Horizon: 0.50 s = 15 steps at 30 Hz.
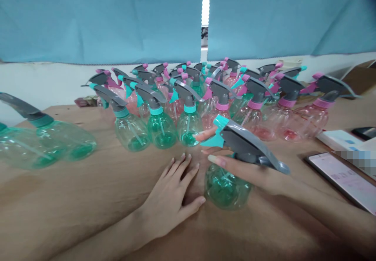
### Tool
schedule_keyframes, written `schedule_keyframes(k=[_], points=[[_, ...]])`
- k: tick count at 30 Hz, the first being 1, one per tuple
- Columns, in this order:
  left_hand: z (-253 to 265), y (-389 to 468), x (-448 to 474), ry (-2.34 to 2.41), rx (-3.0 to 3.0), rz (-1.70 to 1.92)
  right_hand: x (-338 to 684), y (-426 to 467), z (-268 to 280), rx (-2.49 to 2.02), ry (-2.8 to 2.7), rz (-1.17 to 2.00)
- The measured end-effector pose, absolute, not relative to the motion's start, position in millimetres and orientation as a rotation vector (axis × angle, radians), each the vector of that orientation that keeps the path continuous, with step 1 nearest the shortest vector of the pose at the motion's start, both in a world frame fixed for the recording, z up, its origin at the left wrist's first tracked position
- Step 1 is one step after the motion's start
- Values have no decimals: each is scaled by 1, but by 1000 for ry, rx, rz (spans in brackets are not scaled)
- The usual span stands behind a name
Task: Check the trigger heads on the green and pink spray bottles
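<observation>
My right hand (246, 171) is closed around the neck of a green spray bottle (226, 186), just under its grey and turquoise trigger head. The bottle stands close in front of me, its nozzle toward the back left. Flat on the table beside it lies my left hand (173, 194), fingers spread, holding nothing. The left thumb tip is near the bottle's side; whether they touch, I cannot tell. Ahead of both hands stands a row of clear green spray bottles (162, 129) with turquoise collars, and pink spray bottles (311, 116) with pink collars.
Several more bottles crowd behind the front row. Two green bottles (70, 139) stand apart at the left. At the right lie a phone (343, 178) with a lit screen and a white box (340, 139). A blue curtain (102, 22) hangs behind the wooden table (96, 202).
</observation>
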<state>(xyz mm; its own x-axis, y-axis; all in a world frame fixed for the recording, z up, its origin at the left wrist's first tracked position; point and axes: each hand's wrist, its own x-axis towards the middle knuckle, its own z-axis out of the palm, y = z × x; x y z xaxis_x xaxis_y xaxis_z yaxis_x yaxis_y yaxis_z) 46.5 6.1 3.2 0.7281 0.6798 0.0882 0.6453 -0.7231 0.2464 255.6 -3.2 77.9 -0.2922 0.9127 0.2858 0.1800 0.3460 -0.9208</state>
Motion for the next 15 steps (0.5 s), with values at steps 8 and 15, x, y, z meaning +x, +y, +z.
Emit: schedule_keyframes(k=[8,15], points=[[2,6,46,1058,2779,213,263,-2,63,-897,-1667,1157],[3,6,46,1082,2806,176,260,-3,73,-851,-1659,1214]])
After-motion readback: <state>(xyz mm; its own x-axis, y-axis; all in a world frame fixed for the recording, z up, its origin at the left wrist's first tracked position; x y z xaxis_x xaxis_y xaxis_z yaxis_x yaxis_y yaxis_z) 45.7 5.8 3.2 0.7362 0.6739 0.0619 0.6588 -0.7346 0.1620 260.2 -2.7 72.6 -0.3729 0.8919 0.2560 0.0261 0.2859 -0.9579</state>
